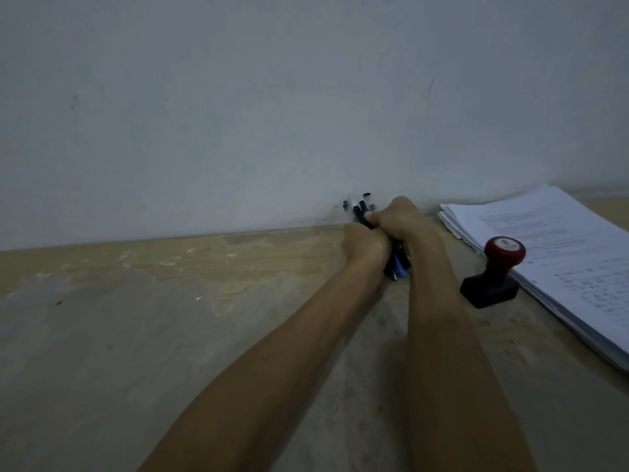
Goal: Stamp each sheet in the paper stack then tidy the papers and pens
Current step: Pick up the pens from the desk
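Note:
A bundle of several dark pens (360, 209) is gripped between both hands near the wall, its tips sticking up past the fingers and its lower ends, one blue, showing below the wrists. My left hand (366, 243) curls around the bundle's left side. My right hand (398, 216) wraps it from the right and above. A stack of printed white paper (551, 253) lies at the right. A stamp with a red handle and black base (493, 274) stands upright against the stack's left edge.
The worn, patchy tabletop (170, 301) stretches left and toward me. A pale wall (272, 114) rises right behind the pens and the paper stack.

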